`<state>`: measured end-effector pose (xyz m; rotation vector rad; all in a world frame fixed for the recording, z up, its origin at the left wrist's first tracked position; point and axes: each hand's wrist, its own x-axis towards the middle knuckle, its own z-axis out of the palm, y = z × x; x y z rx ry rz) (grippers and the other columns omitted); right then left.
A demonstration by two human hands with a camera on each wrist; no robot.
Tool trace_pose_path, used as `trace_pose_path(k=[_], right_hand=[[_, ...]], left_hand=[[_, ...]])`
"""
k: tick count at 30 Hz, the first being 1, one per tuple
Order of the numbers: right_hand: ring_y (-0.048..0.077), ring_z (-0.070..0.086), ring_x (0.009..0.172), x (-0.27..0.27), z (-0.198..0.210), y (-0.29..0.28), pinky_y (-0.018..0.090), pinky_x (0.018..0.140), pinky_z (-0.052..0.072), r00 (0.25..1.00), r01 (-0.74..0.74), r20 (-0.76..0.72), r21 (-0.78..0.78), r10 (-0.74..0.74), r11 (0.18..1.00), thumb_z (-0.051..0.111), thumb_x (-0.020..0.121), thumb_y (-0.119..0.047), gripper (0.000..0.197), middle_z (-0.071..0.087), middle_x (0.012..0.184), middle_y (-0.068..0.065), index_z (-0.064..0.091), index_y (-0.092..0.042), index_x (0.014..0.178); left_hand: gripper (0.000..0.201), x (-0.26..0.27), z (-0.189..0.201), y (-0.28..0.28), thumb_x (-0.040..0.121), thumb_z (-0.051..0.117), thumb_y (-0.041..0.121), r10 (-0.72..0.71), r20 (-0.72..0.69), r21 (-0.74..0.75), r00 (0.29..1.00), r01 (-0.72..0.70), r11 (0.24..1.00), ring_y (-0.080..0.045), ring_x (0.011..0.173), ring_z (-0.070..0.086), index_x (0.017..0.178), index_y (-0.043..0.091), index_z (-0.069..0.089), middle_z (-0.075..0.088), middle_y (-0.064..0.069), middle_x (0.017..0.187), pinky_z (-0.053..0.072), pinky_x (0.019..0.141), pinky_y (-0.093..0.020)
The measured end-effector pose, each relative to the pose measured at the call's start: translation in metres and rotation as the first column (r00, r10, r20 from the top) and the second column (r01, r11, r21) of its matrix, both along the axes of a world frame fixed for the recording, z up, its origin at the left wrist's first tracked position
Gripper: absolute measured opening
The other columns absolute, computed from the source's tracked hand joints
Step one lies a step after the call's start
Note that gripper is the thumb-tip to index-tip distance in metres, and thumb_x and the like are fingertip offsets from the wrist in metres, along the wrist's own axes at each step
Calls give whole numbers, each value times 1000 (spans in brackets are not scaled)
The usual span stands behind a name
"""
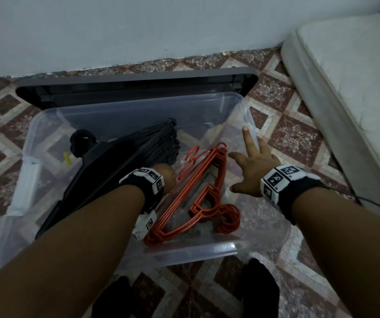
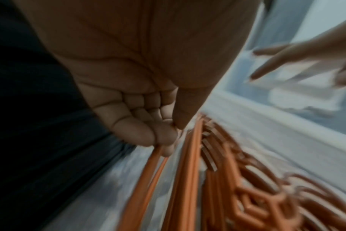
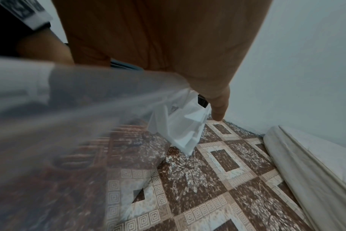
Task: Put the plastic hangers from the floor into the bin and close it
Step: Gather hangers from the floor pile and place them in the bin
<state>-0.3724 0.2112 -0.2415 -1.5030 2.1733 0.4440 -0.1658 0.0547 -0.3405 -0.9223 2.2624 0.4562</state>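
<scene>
Down on the patterned tile floor [image 1: 283,138], a clear plastic bin [image 1: 207,251] stands open, with its dark grey lid [image 1: 138,81] lying just beyond it at 12 o'clock, close to the pale wall [image 1: 115,31]. Inside the bin, a stack of black hangers [image 1: 120,161] fills the side toward 9 o'clock, their hooks pointing toward 11 o'clock. Beside them, nearer the middle and toward 5 o'clock, lies a bundle of orange hangers [image 1: 198,193], with most of the hooks bunched at the near end. The left hand [image 2: 140,109] reaches into the bin between the two stacks; in the left wrist view its fingers [image 2: 162,137] are curled, with the thumb closed against them, on the thin bars at the far end of the orange bundle, though the picture is blurred. The right hand [image 1: 253,171] hovers over the 3 o'clock side of the bin with its fingers spread wide and straight, holding nothing; whether it touches the rim cannot be told. A white plastic bag [image 3: 184,129] shows by that side in the right wrist view. At 2 o'clock a pale mattress [image 1: 354,92] lies on the floor, well apart from the bin.
</scene>
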Motion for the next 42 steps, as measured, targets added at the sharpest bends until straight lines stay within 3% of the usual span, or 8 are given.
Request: trace_pose_path(k=[4, 19, 26, 30, 34, 37, 39, 42], right_hand=[[41, -17, 147, 0, -1, 0, 59, 115, 21, 1000, -3, 3, -16, 3, 1000, 67, 70, -69, 97, -48, 148, -3, 18, -43, 150], [40, -16, 147, -5, -7, -3, 55, 111, 33, 999, 27, 21, -12, -26, 1000, 52, 73, -7, 92, -49, 147, -9, 17, -50, 147], [41, -15, 147, -6, -8, -1, 56, 114, 27, 999, 18, 29, -32, -17, 999, 51, 72, -10, 93, -48, 147, -9, 14, -51, 147], [41, -14, 147, -5, -7, -2, 56, 114, 27, 999, 21, 26, -38, -20, 999, 54, 72, -13, 93, -49, 146, -11, 13, -52, 146], [42, -19, 146, 3, -3, -3, 64, 116, 5, 996, 7, -87, 49, -3, 999, 59, 76, -24, 91, -45, 151, 2, 11, -45, 150], [41, -5, 148, 21, 6, -25, 68, 112, -3, 966, -91, -248, -63, 73, 994, 58, 80, -43, 72, -6, 163, 16, 30, -33, 146], [38, 38, 134, 37, 11, -45, 59, 108, 30, 980, -103, -188, -169, 71, 980, 58, 79, -44, 57, 42, 147, 16, 47, -29, 133], [24, 61, 94, 57, -5, -56, 30, 80, 57, 985, -170, -16, -34, 169, 985, 61, 84, -28, 32, 64, 114, 4, 63, -23, 116]], left_hand=[[21, -1, 30, 8, 89, 54, 25, 24, -205, -32, 978, -31, 999, -27, 84, 64, 81, 8, 62, 66, -8, 88, 46, 68, -26], [27, -30, 15, 84, 94, 57, 29, -421, -64, 24, 905, 423, 906, -28, 97, 65, 104, 6, 67, 68, -10, 106, 51, 81, -32], [59, -29, 12, 51, 84, 52, 49, 151, -352, -201, 924, -232, 952, -35, 107, 56, 127, 9, 45, 53, -15, 122, 51, 84, -41], [51, -26, 3, 45, 82, 62, 46, 138, -86, 96, 987, -130, 987, -27, 102, 61, 122, 14, 57, 62, -10, 123, 51, 83, -33], [68, -20, 2, 42, 81, 60, 49, 195, -98, 100, 976, -185, 978, -30, 119, 56, 138, 15, 45, 56, -11, 135, 47, 99, -39], [62, -11, -2, 37, 81, 57, 54, 92, 11, 141, 996, -93, 986, -28, 114, 59, 133, 20, 51, 59, -8, 133, 48, 97, -39], [53, -8, -5, 35, 84, 56, 50, 84, -20, 178, 996, -79, 981, -26, 112, 60, 129, 22, 55, 61, -8, 130, 49, 96, -38], [66, -3, -10, 31, 82, 58, 53, 92, -37, 168, 995, -84, 982, -25, 118, 57, 140, 23, 47, 55, -7, 139, 47, 97, -35]])
